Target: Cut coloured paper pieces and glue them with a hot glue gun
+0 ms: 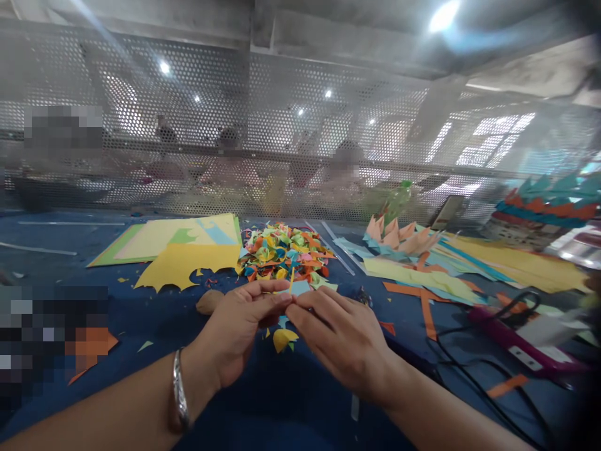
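Note:
In the head view my left hand (239, 322) and my right hand (345, 332) meet at the fingertips, both closed in a pinch. From between them a thin yellow paper piece (292, 279) stands up; its lower end is hidden by the fingers. A light blue paper piece (300, 288) shows just behind the fingertips. Beyond them lies a heap of small folded paper pieces (286, 247) in many colours. Below the hands is a small yellow paper piece (283, 340) on the blue table cover (282, 401).
Stacked paper sheets (141, 238) and a cut yellow sheet (188, 263) lie left. Right are a pointed paper crown (394, 238), paper strips (427, 313), a purple power strip (521, 344) and black cables (469, 369). Behind the table stands a perforated metal screen (282, 125).

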Available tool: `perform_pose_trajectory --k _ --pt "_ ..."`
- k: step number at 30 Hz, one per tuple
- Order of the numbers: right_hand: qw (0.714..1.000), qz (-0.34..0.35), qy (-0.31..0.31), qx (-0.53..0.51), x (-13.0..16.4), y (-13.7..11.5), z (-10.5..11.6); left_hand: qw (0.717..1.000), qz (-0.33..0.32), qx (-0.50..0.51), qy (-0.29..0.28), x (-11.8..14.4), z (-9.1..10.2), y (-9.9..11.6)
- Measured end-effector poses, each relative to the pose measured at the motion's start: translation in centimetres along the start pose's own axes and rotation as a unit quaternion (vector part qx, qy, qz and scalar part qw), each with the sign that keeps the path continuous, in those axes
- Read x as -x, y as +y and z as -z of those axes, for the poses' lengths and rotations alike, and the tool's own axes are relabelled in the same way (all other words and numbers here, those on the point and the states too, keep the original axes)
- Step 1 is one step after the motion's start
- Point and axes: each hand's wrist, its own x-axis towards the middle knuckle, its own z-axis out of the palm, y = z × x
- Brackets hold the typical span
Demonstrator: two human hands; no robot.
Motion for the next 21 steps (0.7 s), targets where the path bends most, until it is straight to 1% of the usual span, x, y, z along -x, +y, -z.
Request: perform_pose_trajectory --k 3,6,8,11,13,15,18,21 --pt "0.999 -0.025 0.013 -0.04 -0.11 0.0 -0.24 1.0 0.002 0.001 0.004 0.0 -0.02 0.14" --pt "0.988 -0.077 0.041 -0.128 -0.21 -0.05 -0.43 0.999 -0.022 -0.029 0.002 -0.11 -0.03 0.36" --pt "0.972 -0.118 0.062 -0.193 -0.26 -0.03 -0.5 0.997 -0.041 -0.066 -0.001 -0.2 -0.07 0.56" --pt "0.94 -0.186 0.083 -0.275 -0.3 0.21 -0.63 0.992 -0.054 -0.115 -0.012 -0.23 -0.2 0.74" --pt "0.92 -0.219 0.079 -0.315 -0.31 0.47 -0.75 0.989 -0.05 -0.14 -0.026 -0.18 -0.28 0.74" --pt "0.908 -0.229 0.064 -0.345 -0.33 0.71 -0.85 0.984 -0.046 -0.166 -0.045 -0.11 -0.31 0.7" --pt "0.894 -0.229 0.034 -0.383 -0.36 0.89 -0.94 0.975 -0.046 -0.203 -0.08 0.0 -0.19 0.66" --pt "0.885 -0.24 0.013 -0.399 -0.37 0.86 -0.95 0.969 -0.046 -0.223 -0.094 0.05 0.0 0.64"
